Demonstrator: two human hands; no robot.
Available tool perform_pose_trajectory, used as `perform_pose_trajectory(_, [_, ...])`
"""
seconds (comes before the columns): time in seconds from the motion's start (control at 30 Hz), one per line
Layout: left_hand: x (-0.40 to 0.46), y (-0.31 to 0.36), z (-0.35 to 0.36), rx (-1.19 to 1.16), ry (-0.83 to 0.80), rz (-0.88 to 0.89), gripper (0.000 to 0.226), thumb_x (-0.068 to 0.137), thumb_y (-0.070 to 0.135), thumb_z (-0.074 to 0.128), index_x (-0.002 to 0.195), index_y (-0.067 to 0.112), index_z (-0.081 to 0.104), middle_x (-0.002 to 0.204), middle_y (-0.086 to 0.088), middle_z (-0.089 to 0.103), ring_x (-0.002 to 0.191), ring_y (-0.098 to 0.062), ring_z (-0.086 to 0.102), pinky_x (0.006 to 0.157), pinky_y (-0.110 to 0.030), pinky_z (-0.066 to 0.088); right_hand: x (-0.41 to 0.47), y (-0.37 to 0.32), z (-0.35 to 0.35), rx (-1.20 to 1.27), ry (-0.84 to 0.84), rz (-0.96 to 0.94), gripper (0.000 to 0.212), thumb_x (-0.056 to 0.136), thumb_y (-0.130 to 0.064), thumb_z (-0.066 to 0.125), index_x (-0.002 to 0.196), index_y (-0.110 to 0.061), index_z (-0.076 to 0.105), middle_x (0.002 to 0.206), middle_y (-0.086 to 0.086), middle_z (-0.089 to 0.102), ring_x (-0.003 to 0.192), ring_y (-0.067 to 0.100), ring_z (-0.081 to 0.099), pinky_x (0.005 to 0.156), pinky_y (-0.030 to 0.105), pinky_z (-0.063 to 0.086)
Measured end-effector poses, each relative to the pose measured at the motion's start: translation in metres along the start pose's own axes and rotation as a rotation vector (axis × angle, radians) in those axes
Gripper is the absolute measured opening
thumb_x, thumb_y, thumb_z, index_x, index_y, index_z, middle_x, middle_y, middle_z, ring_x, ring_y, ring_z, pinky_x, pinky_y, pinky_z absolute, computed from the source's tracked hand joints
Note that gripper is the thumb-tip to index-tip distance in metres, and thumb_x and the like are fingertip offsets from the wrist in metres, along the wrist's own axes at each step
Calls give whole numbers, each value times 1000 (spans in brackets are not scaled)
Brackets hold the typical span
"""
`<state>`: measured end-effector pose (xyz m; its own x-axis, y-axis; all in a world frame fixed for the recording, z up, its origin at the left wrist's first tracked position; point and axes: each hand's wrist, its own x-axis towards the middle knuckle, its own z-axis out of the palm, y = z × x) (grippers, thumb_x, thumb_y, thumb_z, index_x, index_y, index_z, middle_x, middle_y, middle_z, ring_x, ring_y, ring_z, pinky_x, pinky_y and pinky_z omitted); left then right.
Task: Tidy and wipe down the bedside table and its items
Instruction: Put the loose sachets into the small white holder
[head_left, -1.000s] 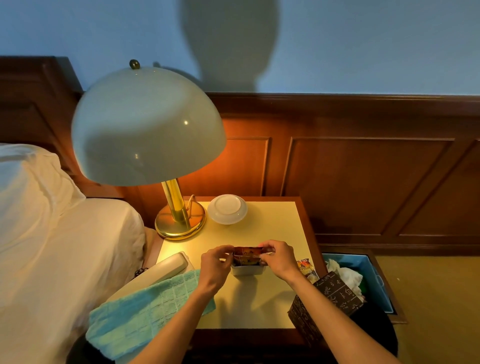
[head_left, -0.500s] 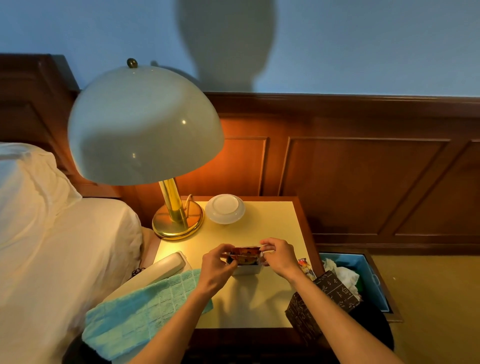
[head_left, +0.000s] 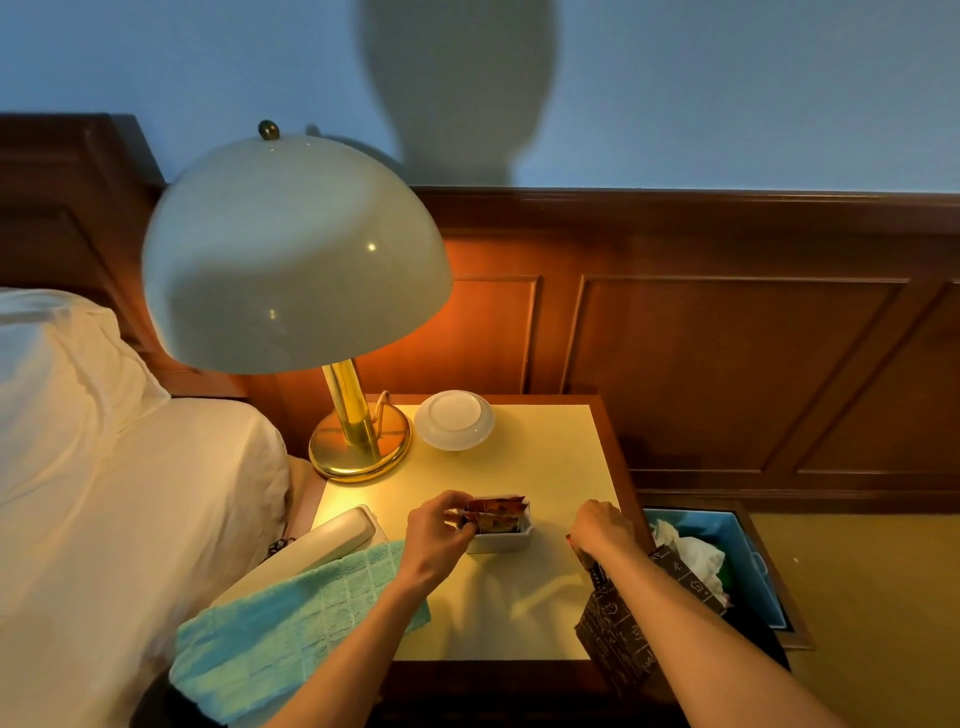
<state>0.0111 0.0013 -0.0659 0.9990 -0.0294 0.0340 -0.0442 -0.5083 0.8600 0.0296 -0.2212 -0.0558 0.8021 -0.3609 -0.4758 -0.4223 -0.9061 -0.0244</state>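
Head view of a bedside table with a pale yellow surface (head_left: 550, 467) framed in dark wood. The step in hand appears to be tidying: red-and-orange foil sachets (head_left: 496, 514) stand upright in a small white rectangular ceramic holder (head_left: 501, 540) near the middle of the surface. The left hand (head_left: 436, 530) rests at the holder's left end, its fingers (head_left: 462, 527) pinching the edge of the sachets. The right hand (head_left: 602, 530) is apart from the holder, near the right edge of the surface, knuckles upward and fingers curled downward; whether they grip anything cannot be told, though a sliver of red shows beneath the wrist.

At the back stand a brass-stemmed lamp with a white dome shade (head_left: 296, 254) and, beside its base, a white round ceramic dish (head_left: 454, 418). At the left front lie a cream telephone handset (head_left: 332, 538) and a teal waffle-weave cloth (head_left: 291, 618). A dark patterned tissue box (head_left: 623, 623) sits at the right front corner, beside a blue-lined waste bin (head_left: 753, 561) on the floor.

Judged next: gather any stray sachet at the right edge, seat it square in the holder, then take up the cloth for wiping.
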Motion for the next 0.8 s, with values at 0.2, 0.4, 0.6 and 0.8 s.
perform_pose_trajectory(0.2, [0,-1,-2,7,-9,0,26,84,3,70,106,15,69,101,1,68,90,-11,65,69,-14,55,-6,0,-10,-70,21,13,44,82,-25,73,120,-9,60,125,11,59,115,29,54,82,36,47])
perform_pose_trajectory(0.4, [0,-1,-3,12,-25,0,26,85,1,68,107,15,69,99,3,67,90,-10,64,68,-12,54,-11,-8,-40,249,395,-192,15,88,-29,69,93,-17,62,94,-1,66,84,17,60,64,30,50])
perform_pose_trajectory(0.6, [-2,0,-4,8,-20,10,26,85,0,67,107,14,69,98,4,68,90,-9,64,71,-15,56,-26,-29,-48,823,443,-619,9,82,-13,76,82,-15,68,81,-4,68,76,12,64,65,21,53])
perform_pose_trajectory(0.8, [-3,2,-7,-14,-25,16,25,84,1,67,101,18,72,94,7,69,85,-4,64,67,-12,53,-12,-38,-22,759,275,-622,19,89,-7,65,80,-24,67,91,1,72,93,18,66,78,27,58])
